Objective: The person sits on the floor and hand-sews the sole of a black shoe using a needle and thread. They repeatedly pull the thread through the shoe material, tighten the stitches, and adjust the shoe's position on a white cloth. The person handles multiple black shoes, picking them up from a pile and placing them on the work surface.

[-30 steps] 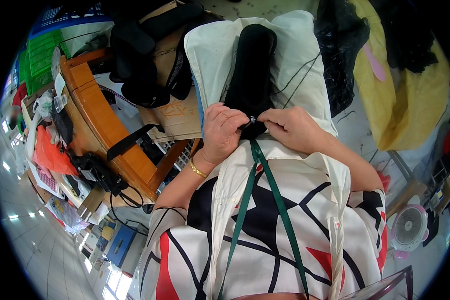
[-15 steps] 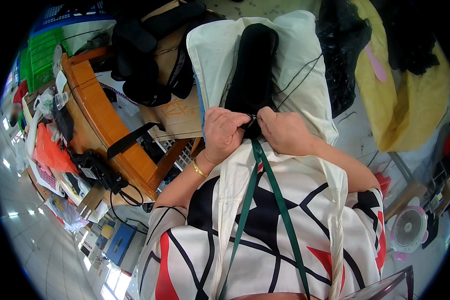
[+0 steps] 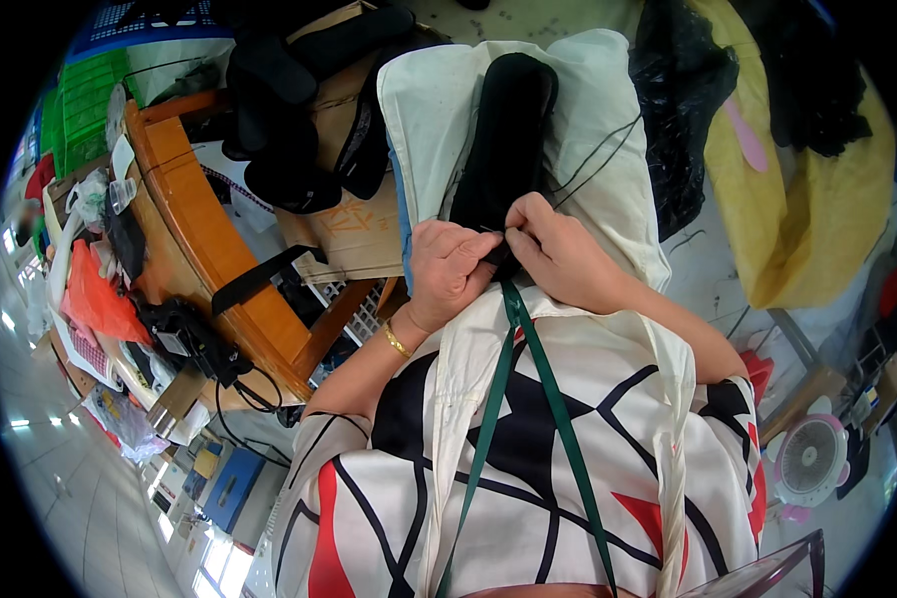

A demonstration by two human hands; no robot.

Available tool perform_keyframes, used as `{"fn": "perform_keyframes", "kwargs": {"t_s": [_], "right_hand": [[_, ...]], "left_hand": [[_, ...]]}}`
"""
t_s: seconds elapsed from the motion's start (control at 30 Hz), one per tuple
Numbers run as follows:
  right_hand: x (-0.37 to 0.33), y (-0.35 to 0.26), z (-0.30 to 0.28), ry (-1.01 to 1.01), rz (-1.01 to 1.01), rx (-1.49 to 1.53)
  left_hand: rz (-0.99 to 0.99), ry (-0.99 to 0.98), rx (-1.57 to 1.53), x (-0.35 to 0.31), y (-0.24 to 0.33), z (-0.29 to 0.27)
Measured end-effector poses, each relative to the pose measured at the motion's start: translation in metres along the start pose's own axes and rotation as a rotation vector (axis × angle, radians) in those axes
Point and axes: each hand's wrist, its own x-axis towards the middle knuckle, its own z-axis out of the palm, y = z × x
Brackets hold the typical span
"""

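Observation:
A black slipper-like shoe (image 3: 508, 130) lies lengthwise on the white cloth (image 3: 419, 110) over my lap, its near end toward me. My left hand (image 3: 450, 267) is closed on that near end, thumb and forefinger pinching its edge. Right against those fingertips, my right hand (image 3: 560, 249) has its thumb and forefinger pinched together; whatever is between them is too small to make out. A loose dark thread (image 3: 608, 154) loops over the cloth to the right and runs down toward my right hand.
At the left, several black shoe pieces (image 3: 279, 159) lie on a cardboard box (image 3: 349, 234) beside an orange wooden chair (image 3: 214, 229). A black plastic bag (image 3: 683, 120) and a yellow sack (image 3: 807, 239) stand to the right. A white fan (image 3: 809, 453) is at lower right.
My right hand has turned and its knuckles have risen slightly, with the fingertips still by my left thumb. The left hand and the shoe have barely shifted.

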Motion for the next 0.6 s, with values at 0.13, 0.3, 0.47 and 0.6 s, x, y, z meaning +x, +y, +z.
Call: {"fn": "perform_keyframes", "kwargs": {"t_s": [0.13,0.3,0.47,0.6], "right_hand": [[0.005,-0.001,-0.005,0.009,-0.069,-0.061],[0.01,-0.004,-0.011,0.091,-0.27,-0.168],[0.029,-0.005,0.012,0.21,-0.453,-0.233],[0.035,-0.03,-0.002,0.056,-0.015,0.31]], "left_hand": [[0.049,-0.036,0.028,0.003,0.002,-0.005],[0.107,-0.059,0.039,0.008,0.003,-0.008],[0.118,-0.095,0.032,0.01,0.002,-0.007],[0.042,-0.115,0.003,0.015,0.002,-0.009]]}}
